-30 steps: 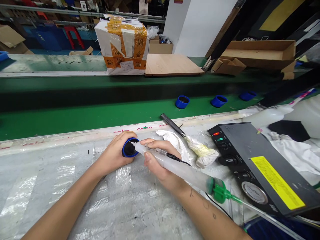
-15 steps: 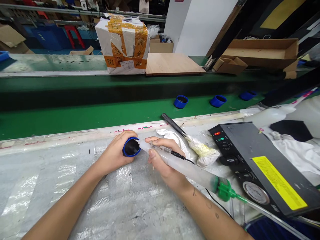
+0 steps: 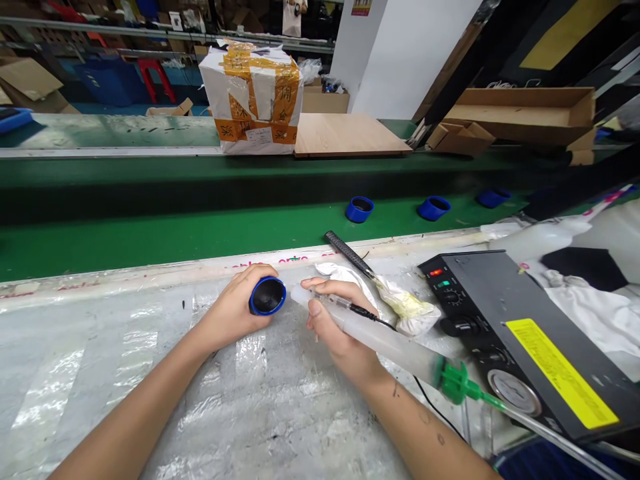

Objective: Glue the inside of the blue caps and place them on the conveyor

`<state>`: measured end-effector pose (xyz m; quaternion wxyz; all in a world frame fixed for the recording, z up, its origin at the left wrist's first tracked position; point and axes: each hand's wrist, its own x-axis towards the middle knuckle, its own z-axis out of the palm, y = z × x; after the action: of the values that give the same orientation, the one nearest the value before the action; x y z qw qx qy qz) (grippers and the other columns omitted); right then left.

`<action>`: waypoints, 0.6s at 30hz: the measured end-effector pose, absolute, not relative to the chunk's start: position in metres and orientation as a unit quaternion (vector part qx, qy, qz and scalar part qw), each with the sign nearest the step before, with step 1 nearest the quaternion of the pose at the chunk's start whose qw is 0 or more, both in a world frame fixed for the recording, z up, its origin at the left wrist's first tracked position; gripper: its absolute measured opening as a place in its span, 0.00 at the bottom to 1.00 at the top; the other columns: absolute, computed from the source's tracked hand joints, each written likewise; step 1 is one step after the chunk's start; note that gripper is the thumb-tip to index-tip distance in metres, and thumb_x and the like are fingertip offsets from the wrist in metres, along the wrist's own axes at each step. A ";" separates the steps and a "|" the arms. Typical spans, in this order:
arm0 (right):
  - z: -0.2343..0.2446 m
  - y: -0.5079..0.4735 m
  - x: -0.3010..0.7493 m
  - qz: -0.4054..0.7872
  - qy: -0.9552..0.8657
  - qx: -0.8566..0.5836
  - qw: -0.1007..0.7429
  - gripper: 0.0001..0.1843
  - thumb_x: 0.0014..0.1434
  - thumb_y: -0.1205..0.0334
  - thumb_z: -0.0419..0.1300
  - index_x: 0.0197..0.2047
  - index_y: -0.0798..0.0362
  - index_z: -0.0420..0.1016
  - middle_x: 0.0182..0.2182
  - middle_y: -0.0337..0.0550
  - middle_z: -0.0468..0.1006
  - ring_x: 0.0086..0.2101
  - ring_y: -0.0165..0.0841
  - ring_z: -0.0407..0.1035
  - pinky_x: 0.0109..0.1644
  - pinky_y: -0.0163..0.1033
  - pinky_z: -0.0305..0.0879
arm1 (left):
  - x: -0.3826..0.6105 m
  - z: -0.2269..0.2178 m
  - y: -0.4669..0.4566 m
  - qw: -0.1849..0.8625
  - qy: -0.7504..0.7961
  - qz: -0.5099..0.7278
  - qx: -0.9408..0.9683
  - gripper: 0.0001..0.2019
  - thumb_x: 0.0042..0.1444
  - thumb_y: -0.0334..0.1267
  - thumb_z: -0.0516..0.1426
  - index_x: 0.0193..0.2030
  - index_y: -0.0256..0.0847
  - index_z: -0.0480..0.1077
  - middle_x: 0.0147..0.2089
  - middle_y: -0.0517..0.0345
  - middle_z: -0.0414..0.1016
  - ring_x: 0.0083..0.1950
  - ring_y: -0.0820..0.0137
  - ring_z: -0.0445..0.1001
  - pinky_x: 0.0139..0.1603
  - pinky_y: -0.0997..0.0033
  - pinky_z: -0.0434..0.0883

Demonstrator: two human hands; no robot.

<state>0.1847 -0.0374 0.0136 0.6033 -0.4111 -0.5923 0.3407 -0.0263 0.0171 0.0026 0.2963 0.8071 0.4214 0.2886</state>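
My left hand (image 3: 235,308) is wrapped round a small blue cap (image 3: 267,296) with a black inside, its mouth turned toward the right. My right hand (image 3: 333,320) grips a long translucent dispensing syringe (image 3: 380,337) with a green fitting (image 3: 453,381) at its rear. The syringe tip points at the cap and sits just outside its mouth. A thin black cable runs along the syringe barrel. Both hands rest on a bench covered in clear plastic film (image 3: 260,400).
A black controller box (image 3: 525,327) with a yellow label, knobs and a gauge stands at the right. Soiled white rags (image 3: 400,303) and a black-handled tool (image 3: 347,253) lie behind my right hand. Three more blue caps (image 3: 360,209) sit on the green conveyor belt (image 3: 150,233). A taped carton (image 3: 255,93) stands beyond.
The syringe tip, earlier inside the cap's mouth, has drawn back to the right and now sits just outside it. My left hand keeps hold of the cap.
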 end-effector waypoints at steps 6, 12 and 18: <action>0.019 -0.038 0.184 0.312 -0.604 -0.422 0.600 0.07 0.65 0.67 0.64 0.46 0.46 0.76 0.48 0.44 0.86 0.48 0.41 0.83 0.54 0.51 0.81 | -0.026 0.003 0.017 0.298 0.424 0.289 0.805 0.25 0.50 0.28 0.61 0.55 0.46 0.66 0.58 0.52 0.74 0.59 0.57 0.75 0.60 0.55 0.71; 0.026 -0.040 0.188 0.243 -0.661 -0.419 0.574 0.12 0.62 0.72 0.64 0.46 0.46 0.76 0.46 0.44 0.87 0.47 0.39 0.83 0.53 0.46 0.82 | -0.026 0.003 0.018 0.294 0.419 0.293 0.807 0.24 0.50 0.27 0.61 0.54 0.46 0.66 0.57 0.53 0.75 0.58 0.57 0.75 0.60 0.55 0.72; 0.025 -0.040 0.190 0.238 -0.672 -0.412 0.568 0.14 0.61 0.74 0.64 0.47 0.46 0.76 0.46 0.43 0.87 0.46 0.38 0.83 0.51 0.43 0.82 | -0.025 0.003 0.018 0.294 0.419 0.295 0.807 0.24 0.50 0.27 0.61 0.54 0.46 0.66 0.56 0.54 0.74 0.57 0.58 0.75 0.59 0.55 0.71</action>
<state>0.1897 -0.0403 0.0254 0.5678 -0.4120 -0.6717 0.2379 -0.0254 0.0176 0.0029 0.2941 0.8066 0.4193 0.2952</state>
